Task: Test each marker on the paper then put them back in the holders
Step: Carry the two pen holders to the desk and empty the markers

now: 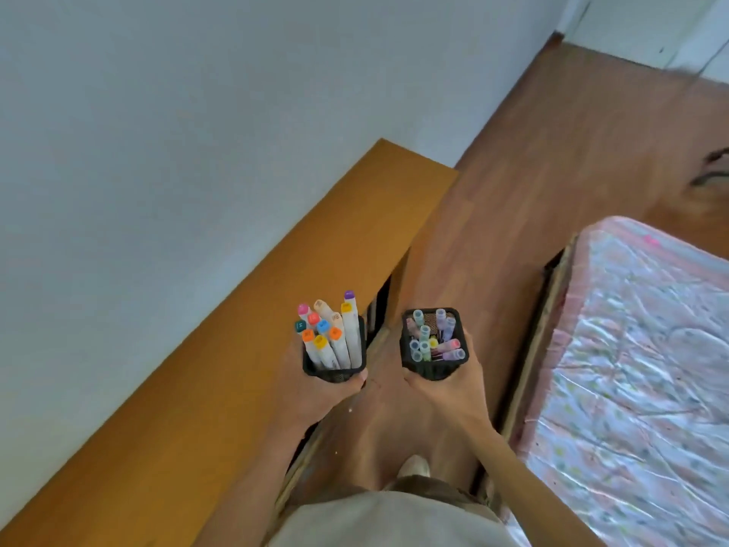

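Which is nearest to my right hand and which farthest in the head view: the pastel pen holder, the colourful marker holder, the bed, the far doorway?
1. Pastel pen holder, held in the right hand.
2. Colourful marker holder, just left, in the left hand.
3. Bed, right.
4. Doorway, top right.

Orange desk (244,349), wood floor (552,171), bed (639,349)

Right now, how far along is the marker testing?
Barely started, it seems. Nothing looks tested: no paper is in view. In hand: the left hand grips the holder of colour-capped markers, the right hand grips the holder of clear-capped pens, both carried above the floor. Testing and returning every marker remains.
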